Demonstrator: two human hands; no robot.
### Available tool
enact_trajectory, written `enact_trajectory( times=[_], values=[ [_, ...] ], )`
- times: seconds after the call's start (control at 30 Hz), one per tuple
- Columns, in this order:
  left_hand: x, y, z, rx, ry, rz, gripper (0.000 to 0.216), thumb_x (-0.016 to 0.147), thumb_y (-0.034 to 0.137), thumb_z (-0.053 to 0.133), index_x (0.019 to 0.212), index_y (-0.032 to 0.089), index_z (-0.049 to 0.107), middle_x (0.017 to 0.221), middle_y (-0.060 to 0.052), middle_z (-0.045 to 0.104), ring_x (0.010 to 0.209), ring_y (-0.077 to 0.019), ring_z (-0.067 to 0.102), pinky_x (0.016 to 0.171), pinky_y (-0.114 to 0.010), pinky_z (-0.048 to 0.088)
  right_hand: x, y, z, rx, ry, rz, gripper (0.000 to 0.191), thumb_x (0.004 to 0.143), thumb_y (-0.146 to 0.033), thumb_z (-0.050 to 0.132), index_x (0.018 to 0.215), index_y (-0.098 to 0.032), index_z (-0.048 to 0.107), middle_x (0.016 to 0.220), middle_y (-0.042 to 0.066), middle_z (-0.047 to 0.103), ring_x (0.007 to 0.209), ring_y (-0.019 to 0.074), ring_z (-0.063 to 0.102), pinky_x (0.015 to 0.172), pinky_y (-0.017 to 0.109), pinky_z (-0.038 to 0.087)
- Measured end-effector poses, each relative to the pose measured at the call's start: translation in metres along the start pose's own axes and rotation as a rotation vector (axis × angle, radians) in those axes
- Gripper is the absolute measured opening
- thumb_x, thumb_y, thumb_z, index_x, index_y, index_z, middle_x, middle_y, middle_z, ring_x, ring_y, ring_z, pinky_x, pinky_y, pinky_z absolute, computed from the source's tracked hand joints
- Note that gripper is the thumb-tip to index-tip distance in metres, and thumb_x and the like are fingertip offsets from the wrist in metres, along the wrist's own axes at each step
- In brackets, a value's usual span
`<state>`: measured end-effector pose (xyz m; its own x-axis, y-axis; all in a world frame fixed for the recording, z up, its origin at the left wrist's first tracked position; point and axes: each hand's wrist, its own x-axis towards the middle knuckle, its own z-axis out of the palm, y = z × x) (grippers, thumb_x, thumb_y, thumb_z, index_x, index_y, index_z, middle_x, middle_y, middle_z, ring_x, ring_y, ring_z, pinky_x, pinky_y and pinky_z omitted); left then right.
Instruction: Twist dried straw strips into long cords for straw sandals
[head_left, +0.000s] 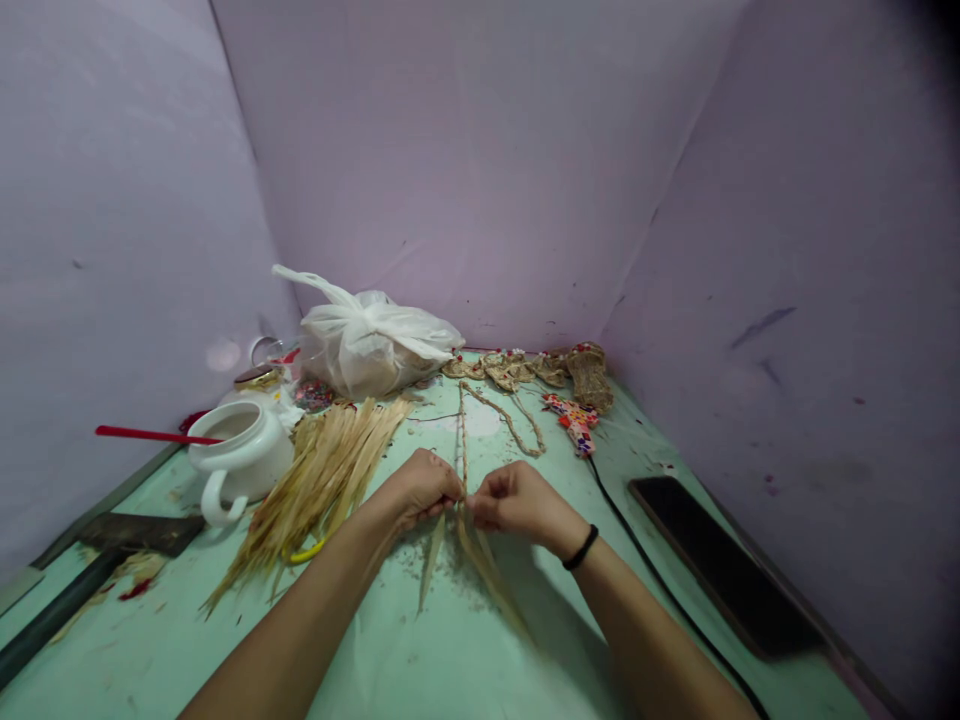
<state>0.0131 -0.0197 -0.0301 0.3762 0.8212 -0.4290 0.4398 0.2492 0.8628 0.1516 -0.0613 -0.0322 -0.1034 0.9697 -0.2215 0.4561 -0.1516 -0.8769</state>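
A thin braided cord of dried plant fibre [464,435] runs away from me up the middle of the green table, then loops off to the right. At its near end, my left hand [426,487] pinches the braid from the left. My right hand [517,505] is closed on the same spot from the right, thumb and fingers together. Loose pale strips [487,575] trail toward me from under the fingers. Left of my left arm lies a fanned bundle of dried leaf strips [330,470], with a yellow curved handle [306,552] partly beneath it.
A white pot [251,455] with a red stick [150,434] stands left, near a dark-handled blade [135,535]. Behind are a tied plastic bag [375,335] and woven pieces [510,370]. On the right lie a colourful cloth-covered thing [577,425], a black cable [637,540] and a phone [720,560].
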Motion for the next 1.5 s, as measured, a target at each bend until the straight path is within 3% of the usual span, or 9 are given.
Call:
enact_trajectory(
  times=[0.1,0.2,0.4,0.77,0.93,1.0,1.17,1.33,1.5],
  values=[
    [0.002,-0.001,-0.002,-0.001,-0.009,0.000,0.005,0.050,0.017,0.051,0.048,0.012,0.050,0.034,0.005,0.038,0.028,-0.0045,0.029,0.030,-0.017,0.015,0.002,-0.005,-0.003,0.376,0.060,0.124,0.006,0.062,-0.017,0.055,0.060,-0.014,0.051,0.052,-0.001,0.054,0.046,0.0070,0.047,0.047,0.018,0.037],
    [0.003,-0.003,-0.002,0.006,-0.023,0.003,0.005,0.051,0.017,0.050,0.048,0.013,0.050,0.034,0.005,0.038,0.028,-0.0049,0.029,0.030,-0.018,0.015,0.002,-0.008,0.005,0.592,-0.079,0.215,0.004,0.063,-0.012,0.052,0.063,-0.015,0.049,0.050,-0.003,0.049,0.044,0.0061,0.046,0.045,0.018,0.037],
    [0.004,-0.004,-0.003,0.037,-0.072,0.018,0.004,0.051,0.015,0.048,0.050,0.012,0.052,0.035,0.004,0.039,0.028,-0.0053,0.029,0.031,-0.019,0.015,0.008,0.002,0.010,0.332,-0.063,0.182,0.015,0.065,-0.013,0.049,0.050,-0.013,0.049,0.034,-0.008,0.029,0.031,0.0019,0.017,0.034,0.019,0.009],
    [0.004,-0.006,-0.004,0.122,-0.090,0.128,0.006,0.050,0.011,0.044,0.046,0.013,0.048,0.033,0.006,0.029,0.032,-0.0038,0.022,0.036,-0.020,0.013,0.020,0.020,0.009,0.098,-0.049,-0.074,0.011,0.060,-0.014,0.053,0.049,-0.013,0.053,0.038,-0.006,0.040,0.038,0.0037,0.027,0.039,0.019,0.018],
    [0.005,-0.007,-0.002,0.086,-0.080,0.112,0.006,0.049,0.010,0.044,0.044,0.013,0.047,0.033,0.006,0.028,0.032,-0.0036,0.020,0.035,-0.021,0.012,0.019,0.021,0.004,0.091,-0.114,0.020,0.010,0.062,-0.019,0.052,0.055,-0.013,0.054,0.044,-0.004,0.049,0.035,0.0042,0.034,0.037,0.018,0.024],
    [0.006,-0.007,0.000,0.023,-0.100,0.088,0.005,0.049,0.010,0.045,0.045,0.012,0.048,0.032,0.007,0.029,0.031,-0.0036,0.020,0.035,-0.020,0.012,0.017,0.019,-0.005,0.123,-0.043,0.036,0.009,0.061,-0.019,0.053,0.055,-0.013,0.055,0.043,-0.004,0.050,0.036,0.0048,0.037,0.038,0.018,0.028],
    [0.005,-0.008,0.005,0.003,-0.089,0.051,0.008,0.050,0.009,0.046,0.044,0.013,0.046,0.032,0.006,0.032,0.030,-0.0045,0.024,0.034,-0.020,0.014,0.014,0.002,-0.025,0.244,0.297,0.029,0.011,0.062,-0.024,0.057,0.062,-0.013,0.056,0.059,0.001,0.060,0.046,0.0070,0.047,0.042,0.018,0.037],
    [0.005,-0.009,0.008,0.063,-0.046,0.031,0.008,0.048,0.006,0.044,0.046,0.013,0.047,0.033,0.005,0.034,0.032,-0.0068,0.030,0.035,-0.020,0.022,0.036,-0.042,-0.010,0.193,0.197,0.025,0.014,0.067,-0.026,0.057,0.066,-0.012,0.057,0.065,0.004,0.062,0.046,0.0059,0.048,0.041,0.017,0.038],
    [0.022,-0.020,0.010,0.217,-0.033,0.027,0.007,0.047,0.006,0.049,0.050,0.012,0.051,0.036,0.002,0.037,0.039,-0.0115,0.040,0.040,-0.022,0.029,0.093,-0.071,0.024,0.032,0.120,0.116,0.012,0.068,-0.025,0.056,0.064,-0.013,0.056,0.064,0.004,0.062,0.042,0.0053,0.047,0.038,0.017,0.037]
  ],
)
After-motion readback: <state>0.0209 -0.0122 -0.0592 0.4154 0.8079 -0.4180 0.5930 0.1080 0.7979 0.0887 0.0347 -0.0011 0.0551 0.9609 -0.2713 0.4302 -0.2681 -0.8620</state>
